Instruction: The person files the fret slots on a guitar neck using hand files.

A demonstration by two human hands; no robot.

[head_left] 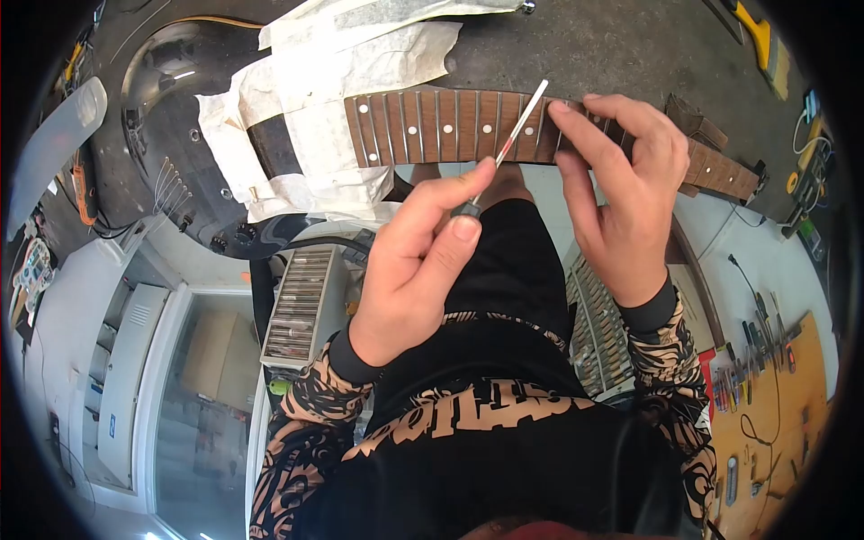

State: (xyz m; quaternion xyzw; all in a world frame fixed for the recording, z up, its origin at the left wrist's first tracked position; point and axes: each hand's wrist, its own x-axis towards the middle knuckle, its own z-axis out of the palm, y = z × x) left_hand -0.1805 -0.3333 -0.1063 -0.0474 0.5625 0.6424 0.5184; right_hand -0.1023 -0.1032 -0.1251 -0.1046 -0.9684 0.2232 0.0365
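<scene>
A guitar neck with a brown fretboard (429, 126), metal frets and white dot inlays lies across the bench. Its dark glossy body (162, 117) is at the left, partly covered by pale masking tape (315, 117). Between thumb and index finger, my left hand (418, 256) holds a thin tool (519, 129) with a dark handle; its pale shaft slants up over the fretboard. My right hand (625, 180) rests at the fretboard's right part, fingers spread and bent, index fingertip near a fret, with nothing seen in it.
A yellow-handled brush (760, 45) lies at the upper right. A box of files or strips (306, 301) stands below the guitar body. Tools hang on a wooden board (778, 423) at the lower right. An orange-handled tool (85, 191) is at the left.
</scene>
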